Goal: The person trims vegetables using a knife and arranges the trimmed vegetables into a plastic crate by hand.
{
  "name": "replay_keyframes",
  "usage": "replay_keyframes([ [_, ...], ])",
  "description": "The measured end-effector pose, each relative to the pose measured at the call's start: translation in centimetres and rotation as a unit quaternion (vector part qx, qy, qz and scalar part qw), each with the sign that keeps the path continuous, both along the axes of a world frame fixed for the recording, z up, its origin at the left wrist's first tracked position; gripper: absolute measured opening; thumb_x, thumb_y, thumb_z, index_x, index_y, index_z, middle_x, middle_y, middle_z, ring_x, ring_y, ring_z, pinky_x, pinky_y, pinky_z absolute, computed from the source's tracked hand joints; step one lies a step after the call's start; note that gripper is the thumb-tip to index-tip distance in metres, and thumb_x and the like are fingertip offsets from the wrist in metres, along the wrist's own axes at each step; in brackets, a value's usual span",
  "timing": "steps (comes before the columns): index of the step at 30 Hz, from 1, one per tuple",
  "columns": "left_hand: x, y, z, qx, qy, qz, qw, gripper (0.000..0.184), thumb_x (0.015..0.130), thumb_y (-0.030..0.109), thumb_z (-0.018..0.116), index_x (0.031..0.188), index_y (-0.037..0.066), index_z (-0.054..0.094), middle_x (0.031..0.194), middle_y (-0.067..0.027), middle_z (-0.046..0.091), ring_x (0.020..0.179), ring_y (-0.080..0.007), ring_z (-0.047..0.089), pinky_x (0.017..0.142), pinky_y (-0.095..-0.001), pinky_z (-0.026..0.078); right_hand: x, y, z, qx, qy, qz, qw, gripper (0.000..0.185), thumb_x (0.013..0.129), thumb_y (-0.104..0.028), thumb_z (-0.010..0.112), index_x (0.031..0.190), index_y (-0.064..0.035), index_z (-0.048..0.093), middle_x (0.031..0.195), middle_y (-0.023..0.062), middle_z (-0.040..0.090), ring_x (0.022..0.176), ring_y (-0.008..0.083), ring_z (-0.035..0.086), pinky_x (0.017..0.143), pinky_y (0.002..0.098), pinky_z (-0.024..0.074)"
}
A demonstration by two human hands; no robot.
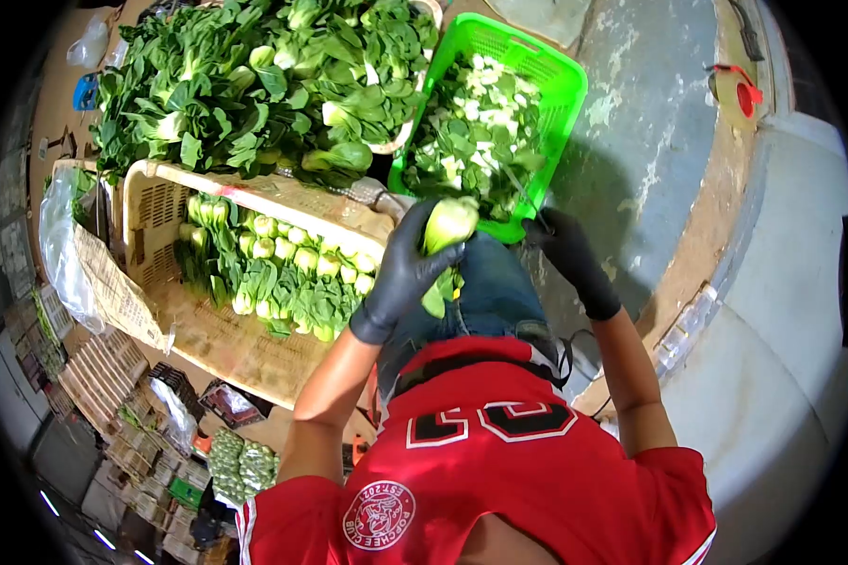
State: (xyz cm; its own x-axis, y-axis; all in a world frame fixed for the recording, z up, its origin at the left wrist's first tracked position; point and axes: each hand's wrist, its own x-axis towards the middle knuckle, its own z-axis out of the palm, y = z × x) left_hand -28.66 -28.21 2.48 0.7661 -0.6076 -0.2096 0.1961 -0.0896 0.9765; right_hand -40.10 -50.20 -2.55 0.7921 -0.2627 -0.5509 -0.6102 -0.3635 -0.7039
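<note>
Gloved in black, the left hand (409, 266) grips a bok choy head (450, 224), pale base toward the right, above the person's lap; the right hand (572, 261), also gloved, is closed round a thin knife (521, 191) whose blade reaches over the green basket (569, 87). Cut pieces (485, 118) heap that basket. To the left, orderly rows of bok choy (297, 259) partly fill a tan crate (254, 191), so a fair share seems done; the large loose pile (245, 85) at far left suggests plenty remains. Rightward lies worn, patchy grey floor (622, 141). Near left, slatted crates (108, 367) and bagged green produce (240, 461) crowd the room.
</note>
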Motion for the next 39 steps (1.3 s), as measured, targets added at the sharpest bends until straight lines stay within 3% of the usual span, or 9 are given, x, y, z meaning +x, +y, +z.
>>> replay_keyframes([
  [5, 0.0, -3.9, -0.6, -0.018, 0.073, -0.068, 0.995, 0.041, 0.091, 0.029, 0.05, 0.116, -0.003, 0.047, 0.106, -0.0109, 0.056, 0.096, -0.0159, 0.051, 0.084, -0.0279, 0.04, 4.1, 2.3, 5.6, 0.055, -0.247, -0.034, 0.967, 0.03, 0.073, -0.011, 0.069, 0.099, -0.0008, 0.056, 0.081, 0.0109, 0.06, 0.071, 0.0186, 0.055, 0.067, 0.0312, 0.045],
  [13, 2.7, -4.4, -1.6, -0.08, 0.373, -0.163, 0.91, 0.043, 0.09, 0.035, 0.05, 0.113, -0.001, 0.053, 0.1, -0.0059, 0.06, 0.088, -0.0116, 0.056, 0.079, -0.0261, 0.045, 4.9, -4.4, 3.3, 0.288, -0.088, -0.084, 0.95, 0.033, 0.074, -0.015, 0.067, 0.1, 0.0022, 0.058, 0.084, 0.0073, 0.062, 0.076, 0.0156, 0.058, 0.073, 0.0308, 0.0467],
  [15, 2.7, -4.4, -1.6, -0.085, 0.434, -0.143, 0.885, 0.042, 0.09, 0.033, 0.052, 0.116, 0.0, 0.052, 0.105, -0.0059, 0.059, 0.092, -0.0136, 0.056, 0.082, -0.0274, 0.045, 5.0, -4.4, 4.3, -0.031, -0.152, -0.019, 0.988, 0.036, 0.074, -0.02, 0.068, 0.101, 0.0026, 0.057, 0.085, 0.0114, 0.063, 0.077, 0.0199, 0.059, 0.074, 0.0331, 0.0467],
  [16, 2.4, -4.4, -2.2, -0.081, 0.41, -0.12, 0.901, 0.042, 0.09, 0.034, 0.051, 0.116, 0.001, 0.052, 0.106, -0.0057, 0.059, 0.092, -0.0134, 0.056, 0.082, -0.0274, 0.045, 5.1, -4.3, 4.9, -0.191, -0.179, 0.013, 0.965, 0.038, 0.075, -0.022, 0.068, 0.101, 0.0028, 0.057, 0.085, 0.0135, 0.063, 0.078, 0.022, 0.06, 0.075, 0.0342, 0.0468],
  [24, 0.1, -6.7, -2.8, -0.04, 0.148, -0.067, 0.986, 0.04, 0.093, 0.034, 0.045, 0.11, -0.001, 0.054, 0.097, -0.005, 0.058, 0.087, -0.0123, 0.05, 0.079, -0.0258, 0.04, 5.4, -0.8, 1.3, 0.014, -0.221, -0.002, 0.975, 0.044, 0.069, -0.032, 0.073, 0.093, 0.0006, 0.055, 0.077, 0.0145, 0.06, 0.07, 0.0237, 0.059, 0.065, 0.0343, 0.0461],
  [28, 1.7, -6.7, -2.2, 0.043, 0.164, -0.06, 0.984, 0.038, 0.091, 0.03, 0.05, 0.107, -0.003, 0.056, 0.09, -0.0078, 0.06, 0.083, -0.0123, 0.051, 0.075, -0.0268, 0.042, 4.2, -4.5, 0.9, 0.381, -0.103, -0.129, 0.91, 0.037, 0.08, -0.025, 0.062, 0.107, -0.0008, 0.054, 0.095, 0.003, 0.058, 0.078, 0.0079, 0.054, 0.068, 0.0251, 0.046],
  [32, 2.7, -5.8, -6.6, 0.196, -0.305, 0.002, 0.932, 0.055, 0.082, 0.029, 0.062, 0.122, -0.004, 0.044, 0.106, -0.0148, 0.059, 0.095, -0.0225, 0.057, 0.086, -0.0326, 0.042, 4.3, -5.4, 1.9, 0.54, -0.137, -0.108, 0.823, 0.043, 0.086, -0.028, 0.051, 0.118, 0.0004, 0.048, 0.11, 0.0093, 0.057, 0.099, 0.0167, 0.056, 0.084, 0.0304, 0.0459],
  [35, 2.9, -4.9, -4.0, 0.051, 0.115, -0.111, 0.986, 0.046, 0.086, 0.029, 0.056, 0.119, -0.003, 0.046, 0.108, -0.0137, 0.058, 0.095, -0.0213, 0.058, 0.082, -0.0314, 0.046, 4.5, -4.6, 1.1, 0.518, -0.168, -0.085, 0.835, 0.049, 0.084, -0.032, 0.052, 0.12, 0.0006, 0.047, 0.112, 0.0098, 0.055, 0.102, 0.0178, 0.054, 0.087, 0.0298, 0.0443],
  [39, 0.6, -3.1, -4.1, -0.241, 0.51, -0.05, 0.824, 0.04, 0.09, 0.03, 0.05, 0.12, 0.003, 0.046, 0.11, -0.0073, 0.057, 0.097, -0.0175, 0.057, 0.087, -0.0322, 0.047, 6.0, -1.8, 2.3, 0.419, -0.153, -0.067, 0.893, 0.054, 0.076, -0.026, 0.061, 0.121, 0.0004, 0.046, 0.106, 0.0074, 0.055, 0.095, 0.0173, 0.054, 0.085, 0.0284, 0.0425],
])
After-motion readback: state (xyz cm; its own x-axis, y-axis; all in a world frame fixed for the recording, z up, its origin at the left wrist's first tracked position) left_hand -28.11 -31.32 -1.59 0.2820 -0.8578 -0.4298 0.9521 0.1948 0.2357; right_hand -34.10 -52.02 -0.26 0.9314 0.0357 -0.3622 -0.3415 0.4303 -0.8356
